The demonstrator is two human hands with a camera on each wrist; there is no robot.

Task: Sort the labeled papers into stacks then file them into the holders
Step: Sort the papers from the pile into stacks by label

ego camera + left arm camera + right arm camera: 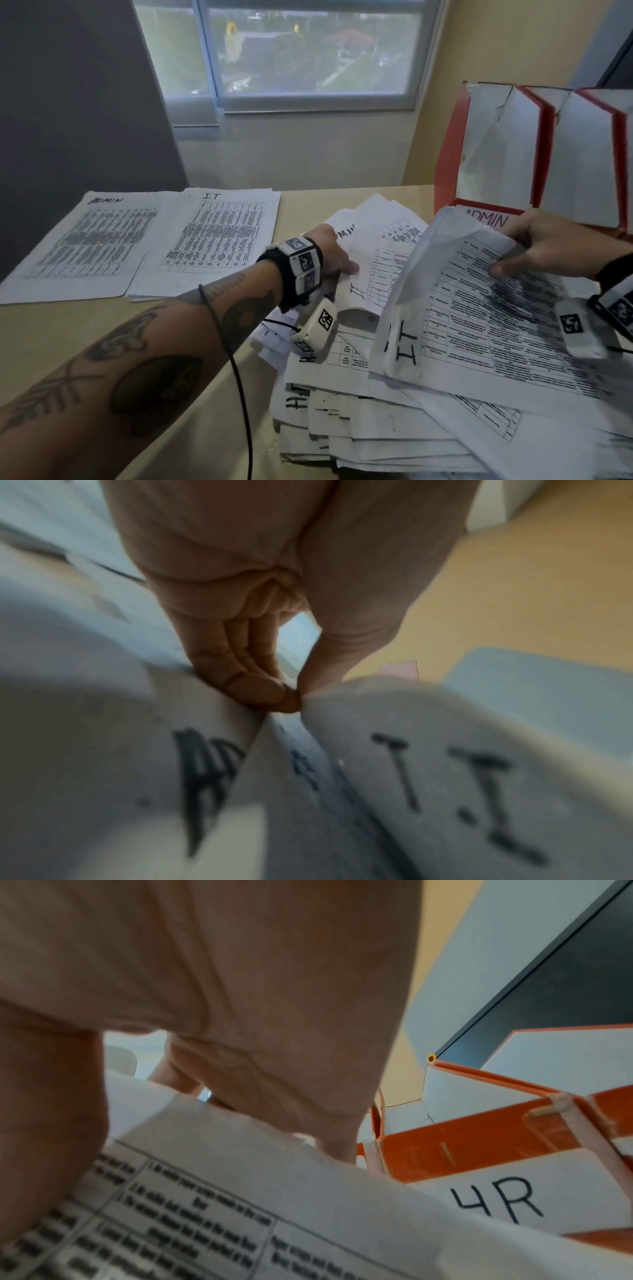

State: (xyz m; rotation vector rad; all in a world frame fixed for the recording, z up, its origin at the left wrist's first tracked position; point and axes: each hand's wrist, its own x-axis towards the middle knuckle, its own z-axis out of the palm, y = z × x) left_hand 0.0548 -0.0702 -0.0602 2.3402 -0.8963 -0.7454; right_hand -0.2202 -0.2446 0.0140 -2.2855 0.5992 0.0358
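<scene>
A messy pile of labeled papers [376,421] covers the desk's right side. My right hand [534,246] grips an "IT" sheet [479,329] by its far edge, thumb on top, and lifts it off the pile; that IT sheet [240,1218] fills the right wrist view. My left hand [332,253] pinches the corner of another "IT" sheet [359,291], which curls up from the pile. In the left wrist view the fingertips [274,693] meet the thumb on that sheet [428,764], with an "AD" page beside it. Sorted ADMIN stack [85,236] and IT stack [212,236] lie at the left.
Red file holders [534,150] stand at the back right, one labeled ADMIN [486,217]; an HR label [507,1202] shows on another holder. A window and wall run behind the desk. Bare desk [191,342] lies under my left forearm.
</scene>
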